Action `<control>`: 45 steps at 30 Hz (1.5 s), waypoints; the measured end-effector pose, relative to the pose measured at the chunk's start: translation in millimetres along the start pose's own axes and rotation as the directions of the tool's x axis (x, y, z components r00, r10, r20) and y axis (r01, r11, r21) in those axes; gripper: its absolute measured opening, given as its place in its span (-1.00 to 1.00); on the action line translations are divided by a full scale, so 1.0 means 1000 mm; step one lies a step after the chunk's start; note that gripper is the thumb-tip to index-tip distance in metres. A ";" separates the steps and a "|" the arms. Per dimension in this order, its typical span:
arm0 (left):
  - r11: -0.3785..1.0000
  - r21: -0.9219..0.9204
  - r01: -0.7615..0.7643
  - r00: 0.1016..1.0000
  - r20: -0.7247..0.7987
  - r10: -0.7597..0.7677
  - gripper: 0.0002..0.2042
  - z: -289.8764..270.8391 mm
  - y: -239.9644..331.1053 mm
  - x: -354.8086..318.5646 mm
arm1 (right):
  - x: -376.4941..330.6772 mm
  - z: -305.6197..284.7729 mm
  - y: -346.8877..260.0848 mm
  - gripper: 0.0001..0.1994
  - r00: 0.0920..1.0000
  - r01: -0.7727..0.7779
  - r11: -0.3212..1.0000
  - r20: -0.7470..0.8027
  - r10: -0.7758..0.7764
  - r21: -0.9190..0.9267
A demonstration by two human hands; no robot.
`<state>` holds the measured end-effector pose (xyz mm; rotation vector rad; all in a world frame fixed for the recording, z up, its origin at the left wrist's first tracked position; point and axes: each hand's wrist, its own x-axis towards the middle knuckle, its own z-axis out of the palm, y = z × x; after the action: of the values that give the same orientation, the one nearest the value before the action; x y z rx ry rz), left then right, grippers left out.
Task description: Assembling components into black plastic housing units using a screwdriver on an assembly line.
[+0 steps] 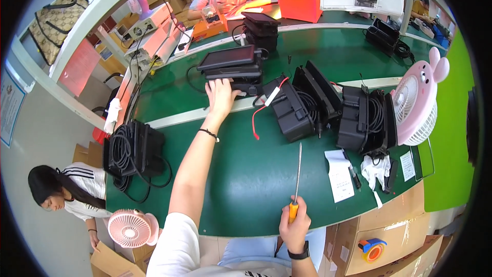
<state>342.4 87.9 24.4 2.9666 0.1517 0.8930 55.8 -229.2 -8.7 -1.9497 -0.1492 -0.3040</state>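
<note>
My left hand (pixel 221 96) reaches far forward to a black case with a flat dark panel on top (pixel 230 61). Its fingers lie over the case's near side, the thumb out to the right; the fingertips are partly hidden. In my right hand (pixel 295 228), near the front edge, is a screwdriver (pixel 299 172) with a yellow handle, its long shaft pointing away from me. Just beyond its tip stands an open black case (pixel 292 113) with coiled cable. A red wire with a white tag (pixel 272 96) hangs from that case.
On the green table (pixel 230 174) are another cabled case (pixel 353 118), a pink fan (pixel 417 102), paper slip (pixel 339 177), black marker (pixel 354 177) and crumpled tissue (pixel 376 172). A black case with coiled cable (pixel 136 149) stands left. People sit opposite and at left; cartons (pixel 379 231) stand right.
</note>
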 end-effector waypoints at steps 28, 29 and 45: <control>0.927 -0.374 -0.019 0.991 0.118 0.068 -0.62 -0.245 0.131 -0.358 | -0.050 -0.031 -0.004 -0.51 0.990 -0.140 0.824 0.052 0.134 0.548; 0.919 -0.393 -0.021 0.986 0.142 0.083 -0.63 -0.251 0.130 -0.352 | -0.050 -0.029 0.005 -0.48 0.993 -0.109 0.877 0.023 0.112 0.468; 0.968 -0.249 0.028 0.977 -0.199 -0.079 -0.50 -0.271 0.093 -0.245 | -0.038 -0.029 -0.018 -0.53 0.947 -0.320 0.798 0.136 0.292 0.511</control>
<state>-3.0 -27.2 122.3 2.6272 0.1174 1.1244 10.9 -247.7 7.4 -1.3975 0.0522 0.0108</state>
